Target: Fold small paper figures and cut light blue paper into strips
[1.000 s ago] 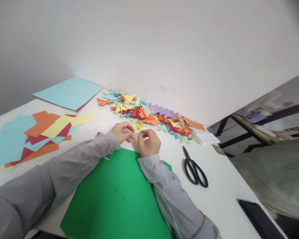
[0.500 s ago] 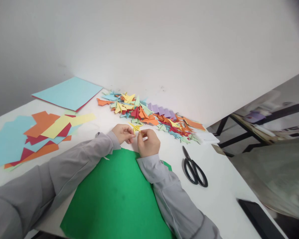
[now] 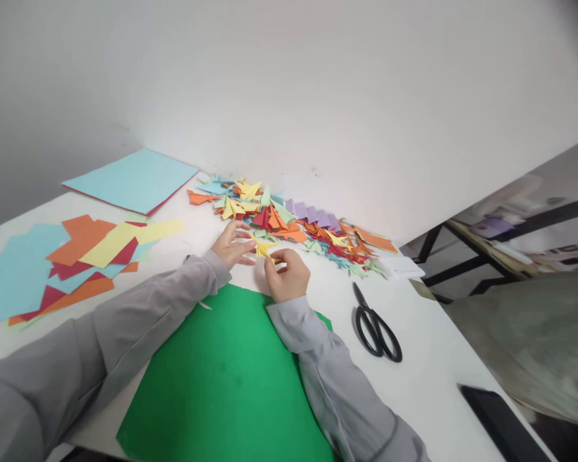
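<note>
Between my two hands is a small yellow paper plane (image 3: 262,247), folded with pointed wings. My right hand (image 3: 289,276) pinches its near end between thumb and fingers. Beside its left edge is my left hand (image 3: 234,245), fingers spread apart; whether a fingertip touches the paper I cannot tell. A large green sheet (image 3: 216,378) lies under my forearms, partly covered by the sleeves. Just beyond my hands runs a long pile of small folded paper planes (image 3: 270,215) in orange, yellow, red, blue and green.
Black-handled scissors (image 3: 376,324) lie right of my right arm. Cut paper pieces (image 3: 89,240) overlap at the left, and a light blue sheet stack (image 3: 135,179) sits at the back left. A dark flat device (image 3: 498,417) rests near the table's right edge. A wall closes off the back.
My left hand has opened its pinch, and its fingers are now spread and slightly raised. The yellow plane's wings show more fully. My right hand keeps its pinch.
</note>
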Demonstrator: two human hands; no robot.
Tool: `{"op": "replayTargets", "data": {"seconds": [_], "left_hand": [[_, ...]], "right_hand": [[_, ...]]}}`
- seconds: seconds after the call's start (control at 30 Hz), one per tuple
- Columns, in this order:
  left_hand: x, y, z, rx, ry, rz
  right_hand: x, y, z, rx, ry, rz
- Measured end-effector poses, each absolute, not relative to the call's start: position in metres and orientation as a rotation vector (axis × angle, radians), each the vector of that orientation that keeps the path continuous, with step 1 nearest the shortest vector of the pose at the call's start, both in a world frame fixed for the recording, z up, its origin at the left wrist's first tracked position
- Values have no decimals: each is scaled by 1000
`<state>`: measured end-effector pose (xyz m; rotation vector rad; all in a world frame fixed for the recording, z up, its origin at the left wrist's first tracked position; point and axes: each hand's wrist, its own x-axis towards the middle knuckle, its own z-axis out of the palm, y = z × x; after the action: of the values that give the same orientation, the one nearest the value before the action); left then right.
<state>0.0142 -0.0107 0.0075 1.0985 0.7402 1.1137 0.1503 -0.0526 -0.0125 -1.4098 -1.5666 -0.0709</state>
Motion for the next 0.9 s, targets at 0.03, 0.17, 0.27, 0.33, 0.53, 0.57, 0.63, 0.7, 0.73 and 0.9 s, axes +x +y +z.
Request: {"op": "replayTargets", "data": {"seconds": [0.03,0.17,0.27,0.33,0.53,0.57,0.63,0.7,0.73,0.9], "left_hand": [[14,-10,6,1118,723,1117],[13,-6,-2,1187,660,1089],[14,-5,-5,1183,666,1043],[16,-6,-3,1163,700,1048],[19,-10,5,1119,777,1058],[18,-10,6,1112,783,1057],[18,-10,7,1094,788,1059],[17,-9,7,1087,778,1071],[16,-9,8,1086,774,1076],[16,-9,7,1080,807,1049]], "right_hand": [[150,-53,-13,-1396,-1580,-63],[149,-53,-12,-1355,-1602,-41],[148,-54,-11,-1326,-1611,-25],[148,-55,-11,-1307,-1622,-16],[147,-56,-11,-1261,-1685,-26],[148,-55,-11,-1263,-1687,-34],[149,-54,-11,-1264,-1689,-30],[149,-53,-12,-1253,-1694,0],[150,-53,-11,-1246,-1698,14],[150,-54,-11,-1228,-1719,6]]}}
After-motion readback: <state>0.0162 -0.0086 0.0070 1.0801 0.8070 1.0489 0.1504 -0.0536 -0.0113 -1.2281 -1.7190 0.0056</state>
